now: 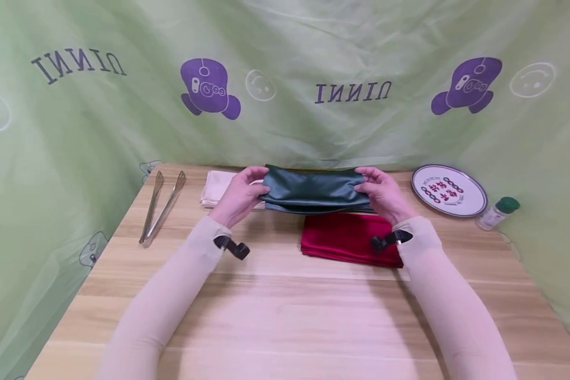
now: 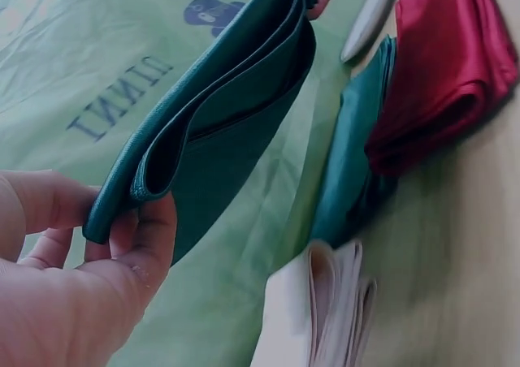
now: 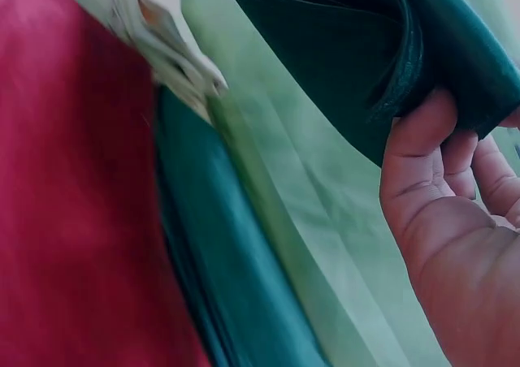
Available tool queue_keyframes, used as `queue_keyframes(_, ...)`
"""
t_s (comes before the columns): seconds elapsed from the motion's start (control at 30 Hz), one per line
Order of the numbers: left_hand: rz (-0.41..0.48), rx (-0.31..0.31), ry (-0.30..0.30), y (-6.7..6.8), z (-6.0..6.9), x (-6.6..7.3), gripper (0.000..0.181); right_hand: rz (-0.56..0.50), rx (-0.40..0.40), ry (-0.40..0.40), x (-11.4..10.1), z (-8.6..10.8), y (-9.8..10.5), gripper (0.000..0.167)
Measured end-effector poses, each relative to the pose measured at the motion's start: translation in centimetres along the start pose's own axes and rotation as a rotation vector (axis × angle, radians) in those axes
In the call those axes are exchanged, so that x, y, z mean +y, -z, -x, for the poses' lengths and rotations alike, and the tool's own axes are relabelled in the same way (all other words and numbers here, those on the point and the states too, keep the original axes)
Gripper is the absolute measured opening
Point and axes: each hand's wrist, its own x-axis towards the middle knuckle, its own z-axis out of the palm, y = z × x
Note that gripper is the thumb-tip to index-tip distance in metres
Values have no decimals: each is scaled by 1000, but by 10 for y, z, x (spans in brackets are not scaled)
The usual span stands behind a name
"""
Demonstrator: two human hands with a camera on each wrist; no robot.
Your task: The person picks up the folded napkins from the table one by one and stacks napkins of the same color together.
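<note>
A folded dark green satin cloth (image 1: 313,189) hangs between both hands above the back of the table. My left hand (image 1: 241,192) pinches its left end; in the left wrist view, thumb and fingers close over the folded layers (image 2: 207,115). My right hand (image 1: 382,192) pinches the other end, and the right wrist view shows the thumb against the lower fold (image 3: 398,66). Below it lies another green folded cloth (image 2: 349,148), apart from the held one. A stack of folded red satin cloth (image 1: 347,240) lies in front of that, near my right wrist.
Folded pale cloths (image 1: 216,187) lie behind my left hand. Metal tongs (image 1: 163,206) rest at the back left. At the back right are a patterned round plate (image 1: 448,191) and a green-capped shaker bottle (image 1: 496,214). A printed green curtain (image 1: 285,126) borders the wooden table (image 1: 285,327).
</note>
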Motion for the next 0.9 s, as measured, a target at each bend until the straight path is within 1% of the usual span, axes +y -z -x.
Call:
queue_keyframes(0.1, -17, 16, 5, -10, -22, -4, 48, 13, 38, -11, -9, -8, 13, 41)
queue_keyframes(0.23, -42, 55, 14, -18, -49, -12, 51, 9, 66, -37, -16, -19, 28, 41)
queue_keyframes(0.3, -53, 68, 13, -21, -60, -17, 52, 5, 78, -53, -18, -24, 35, 41)
queue_keyframes(0.4, -52, 69, 9, -28, -73, -25, 52, 29, 107, -55, -18, -28, 46, 41)
queue_keyframes(0.43, -54, 69, 8, -31, -76, -28, 52, 36, 120, -51, -17, -29, 49, 41)
queue_keyframes(0.53, -101, 83, -3, -37, -83, -36, 50, 50, 152, -59, -14, -30, 58, 42)
queue_keyframes(0.63, -203, 113, -23, -43, -87, -45, 47, 67, 183, -85, -10, -30, 67, 41)
queue_keyframes(0.73, -272, 117, -42, -49, -91, -54, 46, 107, 222, -96, -8, -30, 74, 42)
queue_keyframes(0.83, -282, 103, -49, -54, -95, -63, 46, 158, 257, -94, -6, -31, 79, 44)
queue_keyframes(0.9, -284, 105, -35, -55, -97, -68, 45, 201, 273, -94, -5, -33, 82, 46)
